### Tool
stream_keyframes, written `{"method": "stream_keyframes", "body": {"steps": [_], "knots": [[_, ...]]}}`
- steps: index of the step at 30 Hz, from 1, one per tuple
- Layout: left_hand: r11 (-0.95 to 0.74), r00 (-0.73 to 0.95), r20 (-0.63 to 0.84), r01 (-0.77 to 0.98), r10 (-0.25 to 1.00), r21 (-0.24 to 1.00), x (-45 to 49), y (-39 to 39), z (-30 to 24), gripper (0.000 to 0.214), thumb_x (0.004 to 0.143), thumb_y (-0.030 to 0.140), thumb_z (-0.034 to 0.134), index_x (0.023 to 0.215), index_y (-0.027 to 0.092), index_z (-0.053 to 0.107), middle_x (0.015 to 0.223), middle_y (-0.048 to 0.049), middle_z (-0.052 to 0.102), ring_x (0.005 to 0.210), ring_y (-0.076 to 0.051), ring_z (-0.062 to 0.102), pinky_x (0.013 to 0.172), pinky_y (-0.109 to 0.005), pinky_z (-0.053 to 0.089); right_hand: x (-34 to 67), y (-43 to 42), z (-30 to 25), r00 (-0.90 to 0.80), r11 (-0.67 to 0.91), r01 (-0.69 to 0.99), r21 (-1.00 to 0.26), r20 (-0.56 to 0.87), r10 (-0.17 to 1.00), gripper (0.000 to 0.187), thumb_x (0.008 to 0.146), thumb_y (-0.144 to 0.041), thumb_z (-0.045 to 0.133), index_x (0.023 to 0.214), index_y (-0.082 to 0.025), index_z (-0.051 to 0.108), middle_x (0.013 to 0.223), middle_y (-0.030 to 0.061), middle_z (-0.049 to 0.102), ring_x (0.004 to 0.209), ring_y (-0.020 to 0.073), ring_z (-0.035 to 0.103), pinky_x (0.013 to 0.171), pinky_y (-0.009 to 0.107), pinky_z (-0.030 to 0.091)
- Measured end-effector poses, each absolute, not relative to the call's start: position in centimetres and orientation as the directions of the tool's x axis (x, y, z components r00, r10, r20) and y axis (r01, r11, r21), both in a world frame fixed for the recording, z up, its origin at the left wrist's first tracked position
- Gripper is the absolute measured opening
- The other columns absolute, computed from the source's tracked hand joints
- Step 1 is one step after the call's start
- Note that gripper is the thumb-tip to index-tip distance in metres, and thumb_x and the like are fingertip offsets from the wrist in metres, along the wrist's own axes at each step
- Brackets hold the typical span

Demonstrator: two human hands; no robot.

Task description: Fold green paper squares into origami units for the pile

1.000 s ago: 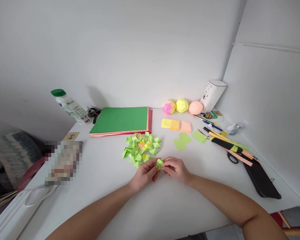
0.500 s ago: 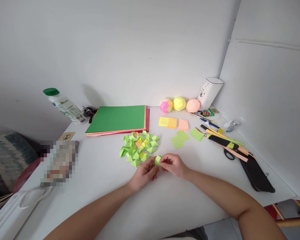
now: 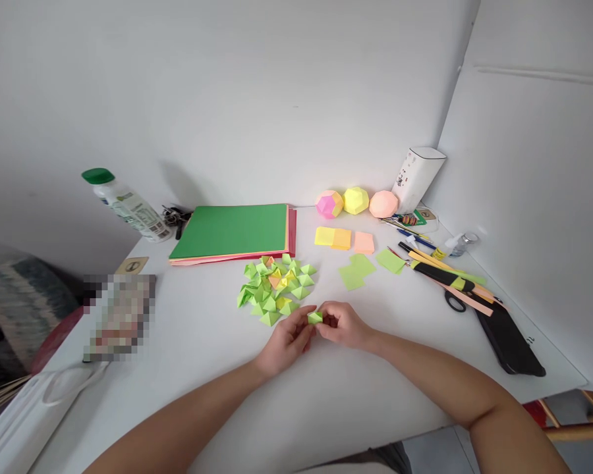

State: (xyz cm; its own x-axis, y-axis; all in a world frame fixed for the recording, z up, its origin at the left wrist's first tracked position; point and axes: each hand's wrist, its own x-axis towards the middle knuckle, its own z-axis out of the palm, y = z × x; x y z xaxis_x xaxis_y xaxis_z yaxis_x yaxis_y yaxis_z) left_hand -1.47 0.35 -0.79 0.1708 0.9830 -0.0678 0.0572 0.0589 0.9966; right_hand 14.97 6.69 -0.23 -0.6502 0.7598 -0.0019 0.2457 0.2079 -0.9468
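Note:
A small light-green folded paper piece (image 3: 315,317) is held between my two hands above the white table. My left hand (image 3: 287,338) pinches its left side, and my right hand (image 3: 344,324) has its fingers closed on the right side. Just beyond my left hand lies a heap of folded paper pieces (image 3: 269,289), mostly green with a few yellow and orange ones. Flat green paper squares (image 3: 352,276) lie past my right hand. Parts of the fingertips are hidden behind the held piece.
At the back left are a green-topped stack of coloured sheets (image 3: 234,230) and a white bottle (image 3: 128,207). Several paper balls (image 3: 356,200) rest along the wall, behind sticky-note pads (image 3: 333,237). Pens, paper strips, scissors (image 3: 455,301) and a black pouch (image 3: 511,339) lie at right.
The green paper piece in my hands has turned and now shows a wider, lower, pointed shape. My fingers have shifted slightly around it. The view has tilted a little.

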Motion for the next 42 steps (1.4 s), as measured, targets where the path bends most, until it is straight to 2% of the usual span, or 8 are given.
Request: {"method": "stream_keyframes", "body": {"steps": [11,15,21,26,35,37,39,42], "knots": [[-0.011,0.16,-0.017,0.171,0.987,0.985,-1.27,0.09,-0.91,0.036,0.083,0.028,0.048,0.117,0.017,0.047,0.06,0.0059,0.041,0.053,-0.009,0.045,0.051,-0.023,0.036,14.92,6.83,-0.26,-0.664,0.234,0.276,-0.932,-0.009,0.748,0.008,0.067,-0.016,0.054,0.064,-0.016,0.046,0.057,-0.0041,0.042,0.052,0.0083,0.039,0.047,0.02,0.033],[0.034,0.185,-0.058,0.128,0.981,0.991,-1.32,0.24,-0.49,0.034,0.081,0.028,0.051,0.113,0.016,0.052,0.058,0.006,0.04,0.052,-0.009,0.042,0.05,-0.023,0.034,14.94,6.9,0.05,-0.677,0.259,0.286,-0.923,-0.003,0.736,0.012,0.063,-0.014,0.053,0.059,-0.017,0.042,0.057,-0.0043,0.042,0.052,0.008,0.039,0.046,0.02,0.032],[0.121,0.206,-0.115,-0.019,0.972,0.992,-1.51,0.52,-0.43,0.036,0.077,0.03,0.058,0.11,0.017,0.054,0.06,0.0063,0.037,0.051,-0.008,0.037,0.05,-0.022,0.031,15.18,7.12,0.19,-0.721,0.173,0.214,-0.961,-0.036,0.692,0.009,0.062,-0.011,0.051,0.061,-0.016,0.043,0.062,-0.0038,0.042,0.053,0.0074,0.039,0.046,0.019,0.032],[0.146,0.205,-0.14,-0.014,0.969,0.989,-1.7,0.49,-0.78,0.034,0.078,0.031,0.057,0.11,0.018,0.054,0.061,0.0056,0.039,0.051,-0.008,0.037,0.049,-0.021,0.031,15.33,7.22,-0.37,-0.731,0.15,0.165,-0.975,-0.019,0.682,0.008,0.063,-0.011,0.051,0.063,-0.016,0.044,0.064,-0.0036,0.042,0.052,0.0069,0.039,0.046,0.019,0.032],[0.135,0.227,-0.131,-0.001,0.965,0.991,-1.67,0.5,-0.5,0.034,0.08,0.032,0.056,0.111,0.017,0.053,0.061,0.0055,0.04,0.05,-0.007,0.037,0.047,-0.02,0.032,15.21,6.96,-0.31,-0.727,0.224,0.151,-0.963,0.045,0.685,0.01,0.062,-0.008,0.05,0.06,-0.016,0.044,0.063,-0.0037,0.041,0.051,0.0063,0.039,0.045,0.018,0.032],[0.166,0.2,-0.166,0.017,0.966,0.986,-1.6,0.58,-0.55,0.031,0.08,0.037,0.055,0.103,0.017,0.054,0.059,0.0059,0.04,0.049,-0.007,0.04,0.046,-0.02,0.033,15.23,6.93,-0.36,-0.723,0.216,0.148,-0.965,0.044,0.689,0.009,0.062,-0.008,0.05,0.061,-0.015,0.045,0.064,-0.0034,0.042,0.051,0.0061,0.039,0.045,0.018,0.032],[0.211,0.178,-0.217,0.053,0.96,0.976,-1.59,0.7,-0.65,0.026,0.079,0.041,0.055,0.085,0.016,0.053,0.055,0.0056,0.044,0.046,-0.008,0.041,0.044,-0.02,0.033,15.27,6.93,-0.44,-0.721,0.21,0.142,-0.967,0.045,0.692,0.007,0.063,-0.008,0.051,0.064,-0.015,0.048,0.067,-0.0028,0.044,0.051,0.0058,0.04,0.044,0.018,0.033],[0.236,0.169,-0.254,0.12,0.952,0.964,-1.67,0.85,-0.72,0.033,0.079,0.045,0.053,0.065,0.018,0.043,0.05,0.0044,0.047,0.044,-0.008,0.041,0.043,-0.02,0.031,15.34,6.98,-0.48,-0.717,0.194,0.125,-0.973,0.047,0.696,0.007,0.064,-0.009,0.051,0.064,-0.015,0.048,0.067,-0.0026,0.044,0.051,0.0058,0.041,0.044,0.018,0.033]]}}
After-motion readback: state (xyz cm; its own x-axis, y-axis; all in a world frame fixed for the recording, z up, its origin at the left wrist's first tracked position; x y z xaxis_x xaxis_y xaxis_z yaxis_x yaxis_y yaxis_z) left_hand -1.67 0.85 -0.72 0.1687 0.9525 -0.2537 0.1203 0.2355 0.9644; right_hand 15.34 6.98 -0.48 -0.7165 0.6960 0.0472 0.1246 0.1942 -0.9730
